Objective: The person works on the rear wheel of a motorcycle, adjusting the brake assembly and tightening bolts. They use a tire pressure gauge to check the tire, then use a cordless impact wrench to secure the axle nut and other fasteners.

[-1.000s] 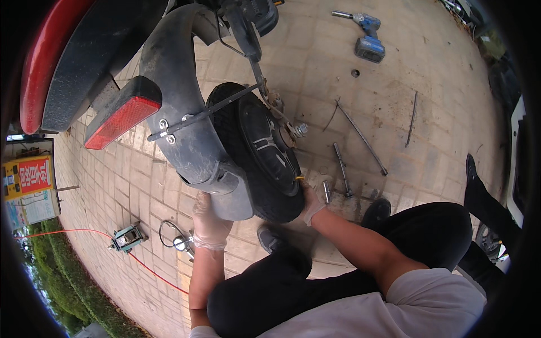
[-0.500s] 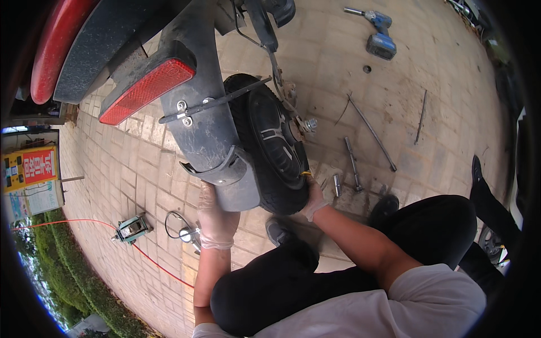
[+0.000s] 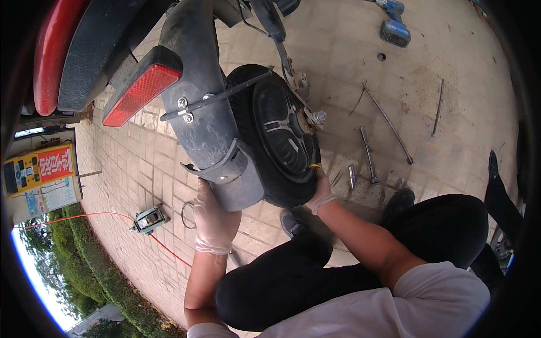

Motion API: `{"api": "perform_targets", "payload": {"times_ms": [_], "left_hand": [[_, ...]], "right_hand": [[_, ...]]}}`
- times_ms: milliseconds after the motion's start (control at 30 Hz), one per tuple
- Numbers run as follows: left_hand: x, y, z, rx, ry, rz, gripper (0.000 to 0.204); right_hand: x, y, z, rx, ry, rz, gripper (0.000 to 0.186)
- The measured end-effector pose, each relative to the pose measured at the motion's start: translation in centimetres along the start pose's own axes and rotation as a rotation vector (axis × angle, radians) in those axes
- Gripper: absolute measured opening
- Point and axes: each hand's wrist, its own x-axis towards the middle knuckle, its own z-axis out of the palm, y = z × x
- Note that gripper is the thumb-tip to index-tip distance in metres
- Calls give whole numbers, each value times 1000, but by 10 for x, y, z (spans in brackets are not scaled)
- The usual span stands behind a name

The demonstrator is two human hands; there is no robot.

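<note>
Paving (image 3: 127, 163), left hand (image 3: 217, 219) behind mudflap (image 3: 239, 188), right hand (image 3: 321, 193) curled around tire (image 3: 277, 188)

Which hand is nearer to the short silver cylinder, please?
Right. The right hand, at the tyre, is left of the cylinder; the left hand, beside the mudguard flap, is much farther left.

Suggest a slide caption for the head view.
Gloved left hand and right hand flank a black rubber tyre and curved grey mudguard.

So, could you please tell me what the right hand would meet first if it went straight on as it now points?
The right hand would most likely meet the black tyre first; it seems to rest against its lower edge, though the exact contact is unclear.
</note>
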Motion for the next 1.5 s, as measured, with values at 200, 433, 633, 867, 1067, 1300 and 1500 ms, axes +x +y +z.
{"api": "perform_targets", "payload": {"times_ms": [200,433,633,867,1067,1300,1500], "left_hand": [[5,8,-9,-99,-38,-130,55],[15,-4,-15,365,-139,-61,55],[10,-11,-5,14,-145,-206,58],[11,-9,-5,24,-104,-243,57],[14,-13,-9,-1,-193,-226,55],[21,-21,-15,-22,-158,-196,50],[21,-22,-19,-153,-132,-120,49]], "right_hand": [[0,12,16,-5,1,-68,53],[-7,8,22,47,-98,-43,54],[-12,0,18,77,-146,11,58],[-12,-4,14,113,-216,28,55],[-7,1,9,119,-201,45,55],[-17,-34,30,-191,118,91,64],[24,-21,32,-243,40,81,70]]}}
